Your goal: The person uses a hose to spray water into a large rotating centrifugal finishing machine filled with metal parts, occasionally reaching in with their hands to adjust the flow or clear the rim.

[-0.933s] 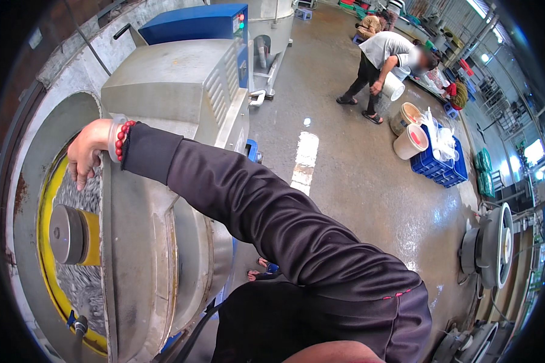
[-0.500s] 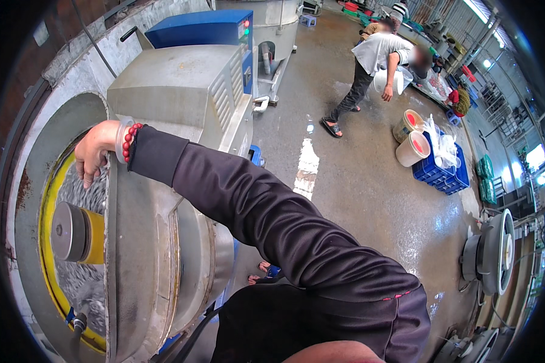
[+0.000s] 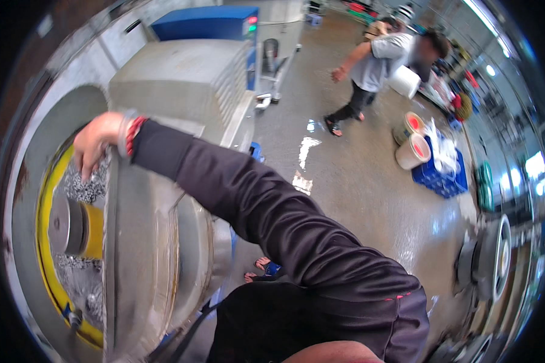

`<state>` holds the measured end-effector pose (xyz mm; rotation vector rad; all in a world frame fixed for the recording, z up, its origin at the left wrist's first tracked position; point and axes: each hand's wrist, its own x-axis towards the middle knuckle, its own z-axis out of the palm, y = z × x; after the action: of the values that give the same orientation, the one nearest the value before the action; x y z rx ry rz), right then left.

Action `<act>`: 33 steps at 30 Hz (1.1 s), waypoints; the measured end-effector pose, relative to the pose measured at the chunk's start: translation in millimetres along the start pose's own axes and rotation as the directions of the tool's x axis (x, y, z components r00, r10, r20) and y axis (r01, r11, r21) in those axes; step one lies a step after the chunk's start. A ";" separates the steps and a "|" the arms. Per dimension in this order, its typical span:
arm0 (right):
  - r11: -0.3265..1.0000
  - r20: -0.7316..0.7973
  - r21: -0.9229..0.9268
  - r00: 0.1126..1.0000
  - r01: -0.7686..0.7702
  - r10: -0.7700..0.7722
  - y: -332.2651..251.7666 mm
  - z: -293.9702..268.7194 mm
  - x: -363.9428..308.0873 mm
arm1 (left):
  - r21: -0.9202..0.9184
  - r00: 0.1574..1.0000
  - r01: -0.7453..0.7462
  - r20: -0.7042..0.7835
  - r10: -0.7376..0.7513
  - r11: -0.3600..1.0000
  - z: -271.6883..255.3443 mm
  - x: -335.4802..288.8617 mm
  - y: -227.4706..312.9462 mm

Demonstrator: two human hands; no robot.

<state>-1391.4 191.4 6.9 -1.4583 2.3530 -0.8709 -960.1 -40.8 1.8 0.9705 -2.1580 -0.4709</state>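
My right hand (image 3: pixel 95 142) hangs over the left rim of a large round metal drum, fingers loose and pointing down, with nothing seen in it. Red beads and a pale bangle circle its wrist, below a dark sleeve. Inside the drum (image 3: pixel 39 121), under the hand, lies a mass of small silvery grey pieces (image 3: pixel 82 181). A yellow ring (image 3: pixel 46 224) runs round the inner wall, and a yellow post with a grey cap (image 3: pixel 66 227) stands in the middle. A small pipe fitting (image 3: pixel 74 317) sits at the near end of the ring. My left hand is out of view.
Behind the drum stands a grey motor housing (image 3: pixel 169 66) with a blue control box (image 3: pixel 203 23). On the wet floor (image 3: pixel 345 181), a person in a grey shirt (image 3: pixel 375 63) carries a white bucket (image 3: pixel 404 81). Tubs (image 3: pixel 413 151) stand beside blue crates (image 3: pixel 442 172); a large fan (image 3: pixel 496 257) is at right.
My right hand stays over the drum, shifting only slightly. The person in grey has moved right, one arm swung back. The pieces in the drum look less streaked.
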 end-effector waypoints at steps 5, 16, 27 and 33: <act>0.990 -0.027 -0.069 0.992 0.122 -0.124 -73.2 19.5 -20.8 | -0.313 0.860 0.449 -0.101 -0.499 0.837 -23.6 -4.0 -14.4; 0.997 -0.020 -0.072 1.000 -0.007 0.006 -56.4 -12.1 -46.5 | -0.569 0.938 0.345 0.174 -0.301 0.746 -15.2 -5.7 25.0; 1.000 0.014 -0.003 1.000 -0.012 0.012 -50.0 -8.1 -44.3 | -0.539 0.933 0.358 0.168 -0.318 0.763 -15.2 -7.1 25.6; 0.997 0.064 0.048 0.996 -0.058 0.055 -51.5 -13.1 -45.7 | -0.560 0.940 0.336 0.153 -0.304 0.757 -12.2 -5.7 24.4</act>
<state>-1338.5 219.4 43.3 -1.3719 2.2987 -0.8514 -960.7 -21.0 21.5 0.9685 -1.7064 -1.2559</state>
